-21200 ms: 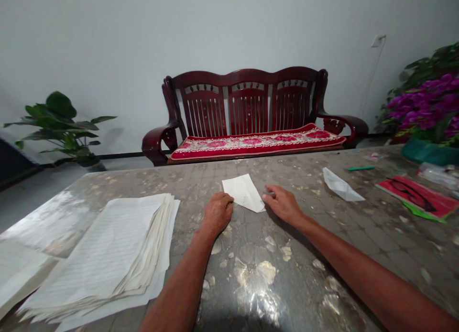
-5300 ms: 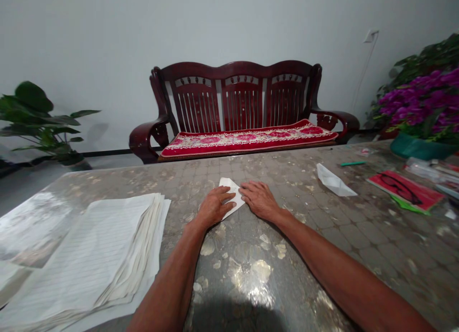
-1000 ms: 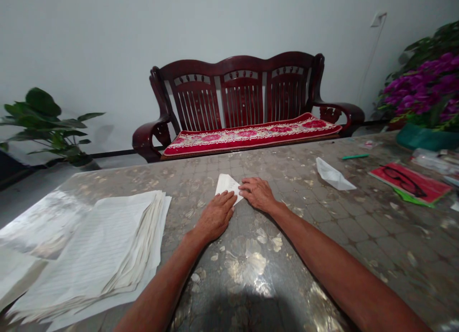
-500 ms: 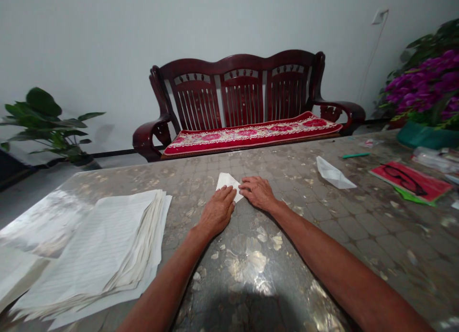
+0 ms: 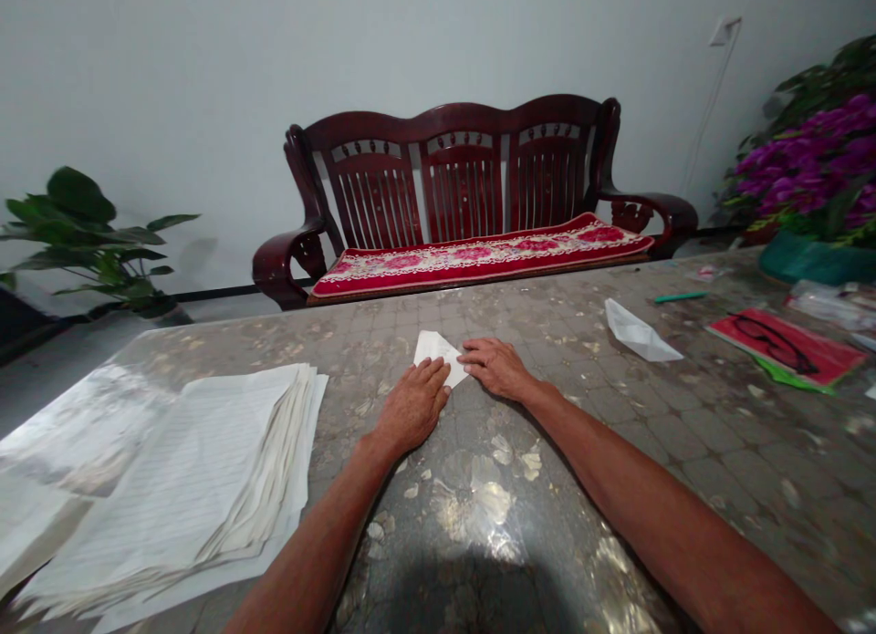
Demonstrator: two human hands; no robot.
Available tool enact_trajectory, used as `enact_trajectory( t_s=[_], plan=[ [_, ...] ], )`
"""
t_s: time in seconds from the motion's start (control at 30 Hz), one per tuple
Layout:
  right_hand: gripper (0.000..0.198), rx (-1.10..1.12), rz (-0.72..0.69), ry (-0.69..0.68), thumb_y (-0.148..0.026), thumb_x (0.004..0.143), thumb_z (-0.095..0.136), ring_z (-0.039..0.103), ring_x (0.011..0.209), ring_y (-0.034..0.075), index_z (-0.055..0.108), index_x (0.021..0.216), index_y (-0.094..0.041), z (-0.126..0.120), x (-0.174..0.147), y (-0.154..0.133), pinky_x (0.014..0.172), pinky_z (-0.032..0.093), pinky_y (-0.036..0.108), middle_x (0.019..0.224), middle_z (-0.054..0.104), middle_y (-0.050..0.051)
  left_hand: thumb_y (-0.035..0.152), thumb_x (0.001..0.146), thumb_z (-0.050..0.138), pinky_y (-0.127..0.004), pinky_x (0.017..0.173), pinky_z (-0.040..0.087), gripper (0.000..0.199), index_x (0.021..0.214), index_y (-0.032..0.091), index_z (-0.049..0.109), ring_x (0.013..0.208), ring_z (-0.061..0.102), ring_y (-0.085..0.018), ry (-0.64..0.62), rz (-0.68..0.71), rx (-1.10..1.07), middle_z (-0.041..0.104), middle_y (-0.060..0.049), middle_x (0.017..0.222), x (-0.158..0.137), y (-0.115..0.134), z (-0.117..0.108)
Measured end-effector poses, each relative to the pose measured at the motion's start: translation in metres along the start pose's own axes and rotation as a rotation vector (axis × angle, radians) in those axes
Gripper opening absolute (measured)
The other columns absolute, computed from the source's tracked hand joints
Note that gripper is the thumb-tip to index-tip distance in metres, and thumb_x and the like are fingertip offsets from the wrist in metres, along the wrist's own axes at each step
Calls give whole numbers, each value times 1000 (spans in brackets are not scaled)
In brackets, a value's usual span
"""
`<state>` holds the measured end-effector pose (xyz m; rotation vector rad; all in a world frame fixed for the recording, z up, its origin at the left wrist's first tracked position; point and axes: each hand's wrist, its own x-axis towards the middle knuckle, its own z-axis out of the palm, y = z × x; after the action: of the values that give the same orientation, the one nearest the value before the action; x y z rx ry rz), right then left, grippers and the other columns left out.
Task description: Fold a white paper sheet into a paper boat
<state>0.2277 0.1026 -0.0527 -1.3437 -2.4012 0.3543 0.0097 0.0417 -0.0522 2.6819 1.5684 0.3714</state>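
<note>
A small folded piece of white paper (image 5: 438, 347) lies flat on the patterned table (image 5: 581, 461), straight ahead of me. My left hand (image 5: 414, 404) rests on its near left part, fingers stretched out and lying flat, so that part of the paper is hidden. At its right corner, the fingertips of my right hand (image 5: 496, 368) touch the paper's edge. The fingers of that hand are extended and slightly bent, palm down. Further right on the table lies a folded white paper boat (image 5: 640, 331).
A stack of lined paper sheets (image 5: 184, 470) covers the table's left side. On the right are a green pen (image 5: 680, 297), black glasses (image 5: 773, 340) on a red packet (image 5: 831, 353), and purple flowers (image 5: 814, 160) in a teal pot. A wooden bench (image 5: 458, 182) stands beyond.
My right hand has shifted very slightly to the right along the paper's edge. My left hand stays on the paper, almost unmoved.
</note>
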Motion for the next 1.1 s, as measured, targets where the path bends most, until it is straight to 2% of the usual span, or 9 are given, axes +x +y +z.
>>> enact_trajectory(
  t_s=[0.23, 0.33, 0.43, 0.6, 0.73, 0.9, 1.0, 1.1],
  plan=[
    [36, 74, 39, 16, -17, 90, 57, 55, 128, 20, 72, 121, -27, -1, 1, 3, 110, 38, 35, 138, 64, 3, 33, 103, 36, -49, 118, 35, 47, 144, 17, 51, 144, 42, -29, 35, -2, -23, 50, -13, 152, 0, 2, 1],
    [34, 52, 135, 37, -29, 93, 57, 57, 122, 23, 69, 124, -26, -4, 6, -6, 105, 41, 37, 132, 67, 4, 33, 103, 36, -49, 118, 35, 46, 144, 18, 51, 144, 42, -29, 43, -2, -23, 51, -12, 152, 0, 3, 0],
    [36, -54, 276, 77, -45, 90, 61, 57, 117, 28, 70, 119, -25, -6, 22, -19, 100, 43, 41, 126, 67, 8, 31, 103, 37, -50, 118, 35, 45, 144, 18, 51, 144, 41, -29, 38, -10, -25, 51, -12, 152, 0, 4, 0],
    [47, -119, 401, 76, -48, 86, 66, 54, 122, 30, 66, 124, -22, -2, 62, -26, 101, 41, 44, 132, 61, 13, 32, 103, 36, -50, 119, 34, 45, 144, 19, 51, 145, 41, -28, 36, 2, -39, 50, -11, 153, 0, 4, 0],
    [48, -101, 396, 98, -46, 86, 65, 53, 125, 29, 63, 128, -24, 6, 87, -21, 104, 39, 45, 139, 59, 11, 32, 103, 36, -50, 119, 34, 46, 145, 20, 51, 145, 40, -28, 38, -12, -37, 50, -10, 153, -1, 5, 0],
    [39, -111, 377, 126, -43, 89, 59, 55, 123, 29, 65, 122, -23, 16, 105, -24, 105, 38, 46, 132, 64, 11, 31, 103, 37, -50, 120, 34, 45, 144, 19, 51, 145, 40, -29, 30, -21, -35, 49, -10, 154, -1, 8, -3],
    [39, -140, 343, 121, -42, 94, 54, 53, 126, 30, 63, 126, -21, 19, 102, -30, 109, 33, 50, 135, 62, 14, 31, 103, 37, -50, 120, 34, 45, 144, 18, 51, 145, 40, -30, 20, -23, -29, 50, -9, 153, -1, 9, -5],
    [43, -175, 286, 96, -39, 99, 48, 49, 131, 30, 54, 137, -21, 19, 88, -31, 113, 28, 51, 143, 57, 14, 31, 103, 38, -49, 119, 34, 45, 144, 19, 52, 145, 40, -29, 21, -30, -38, 51, -9, 153, -1, 8, -5]
  ],
)
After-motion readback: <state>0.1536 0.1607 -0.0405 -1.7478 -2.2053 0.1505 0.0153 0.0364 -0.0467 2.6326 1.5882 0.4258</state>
